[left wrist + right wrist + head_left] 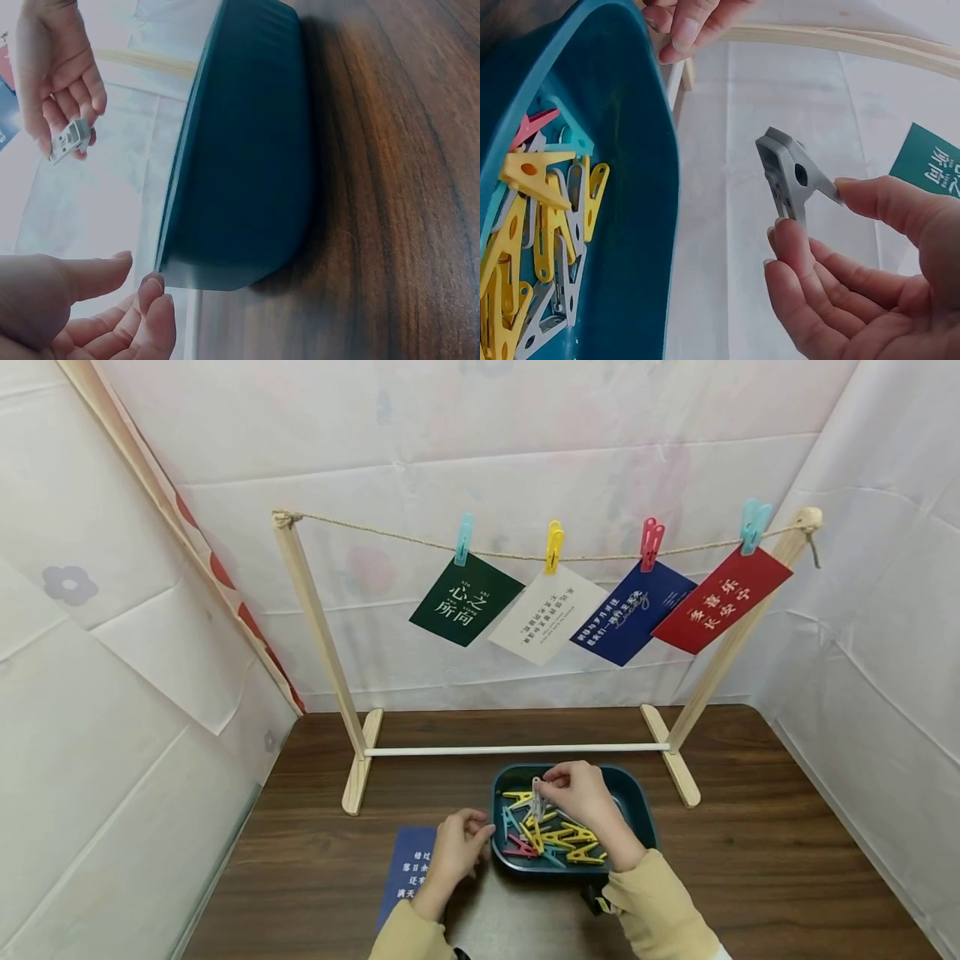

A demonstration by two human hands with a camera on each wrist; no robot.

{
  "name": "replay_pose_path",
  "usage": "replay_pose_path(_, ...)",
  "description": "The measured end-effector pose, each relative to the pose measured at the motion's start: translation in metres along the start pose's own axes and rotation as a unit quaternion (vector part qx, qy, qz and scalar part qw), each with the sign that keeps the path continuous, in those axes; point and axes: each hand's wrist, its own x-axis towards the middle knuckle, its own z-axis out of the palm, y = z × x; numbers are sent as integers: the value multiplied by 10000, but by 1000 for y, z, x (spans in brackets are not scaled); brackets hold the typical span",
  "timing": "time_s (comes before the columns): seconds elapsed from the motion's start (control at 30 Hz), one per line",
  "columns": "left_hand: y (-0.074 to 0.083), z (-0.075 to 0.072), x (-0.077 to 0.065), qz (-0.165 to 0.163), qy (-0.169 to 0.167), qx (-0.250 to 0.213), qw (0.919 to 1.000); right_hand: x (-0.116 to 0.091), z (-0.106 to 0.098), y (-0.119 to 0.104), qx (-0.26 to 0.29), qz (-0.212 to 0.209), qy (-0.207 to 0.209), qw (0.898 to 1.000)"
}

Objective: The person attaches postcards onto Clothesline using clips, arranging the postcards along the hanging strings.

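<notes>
My right hand point(583, 793) pinches a grey clothespin point(789, 169) between thumb and fingers, above the dark teal tray point(636, 814). The clothespin's jaws point away from the fingers in the right wrist view. Inside the tray lie several yellow, grey, light-blue and pink clothespins. My left hand point(456, 850) is at the tray's left side, its thumb held apart from its fingers and its fingertips at the rim. It holds nothing. Partly under the left hand and sleeve, a blue card point(405, 868) with white writing lies on the table.
Behind the tray stands a wooden frame point(318, 627) with a twine line point(375, 531). Clothespins hold a green card point(466, 602), a white card point(547, 618), a blue card point(630, 614) and a red card point(722, 602) on it. A white rod point(517, 749) joins the feet.
</notes>
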Motion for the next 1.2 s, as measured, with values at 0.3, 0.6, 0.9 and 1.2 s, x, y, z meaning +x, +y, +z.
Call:
replay_pose_path(0.3,18,-2,-10,-15,-32,-393,9992,-10,-2,0,629,-263,557,9961)
replay_pose_path(0.6,37,2,-14,28,-61,-977,9952,-21,-2,0,1060,-455,979,9885)
replay_pose_path(0.9,54,8,-17,188,-12,-1643,9862,-30,6,3,1682,-827,1276,9740)
replay_pose_path(1.2,60,12,-18,44,-96,-1982,9801,-36,13,1,2250,-1426,1527,9517)
